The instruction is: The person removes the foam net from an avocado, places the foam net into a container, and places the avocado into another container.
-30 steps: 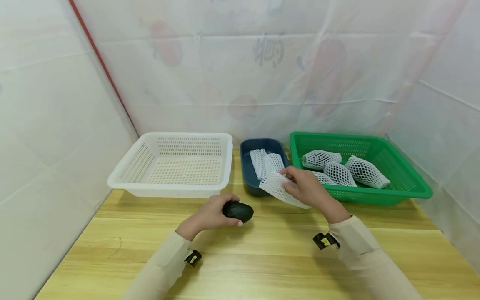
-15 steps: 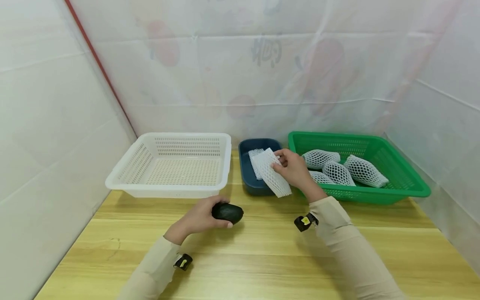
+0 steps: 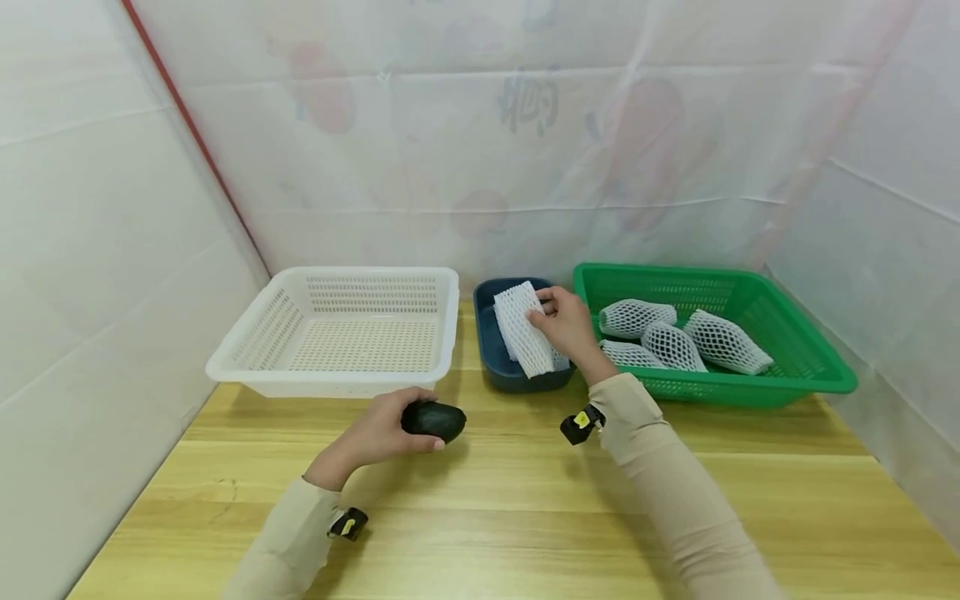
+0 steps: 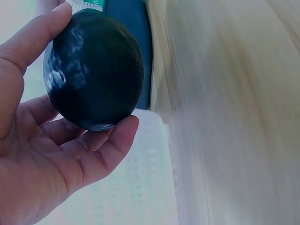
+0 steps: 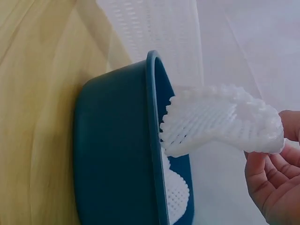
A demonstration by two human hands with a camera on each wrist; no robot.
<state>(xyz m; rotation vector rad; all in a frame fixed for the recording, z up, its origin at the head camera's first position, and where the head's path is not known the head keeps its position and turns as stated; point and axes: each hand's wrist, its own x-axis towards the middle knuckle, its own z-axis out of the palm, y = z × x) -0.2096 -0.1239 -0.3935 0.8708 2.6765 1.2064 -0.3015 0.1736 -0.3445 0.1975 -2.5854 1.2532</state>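
My left hand point(image 3: 375, 432) grips a dark green avocado point(image 3: 435, 422) above the table, in front of the white basket. In the left wrist view the glossy avocado point(image 4: 93, 70) lies between thumb and fingers. My right hand point(image 3: 567, 327) pinches one end of a white foam net sleeve point(image 3: 522, 332) over the dark blue bin point(image 3: 525, 384). The right wrist view has this foam net sleeve point(image 5: 220, 119) tilted, its free end at the bin's rim, with more white netting inside the bin point(image 5: 115, 145).
A white slotted basket point(image 3: 330, 387) stands at the back left. At the back right is a green basket point(image 3: 813, 385) with several net-wrapped items point(image 3: 726, 342); the netting hides what they are. Pale sheeting point(image 3: 420, 167) hangs behind and at both sides of the wooden table point(image 3: 480, 508).
My right hand has carried the net sleeve left and back, from the bin's front right to over the bin, turning it steeper. My left hand has shifted slightly left with the avocado.
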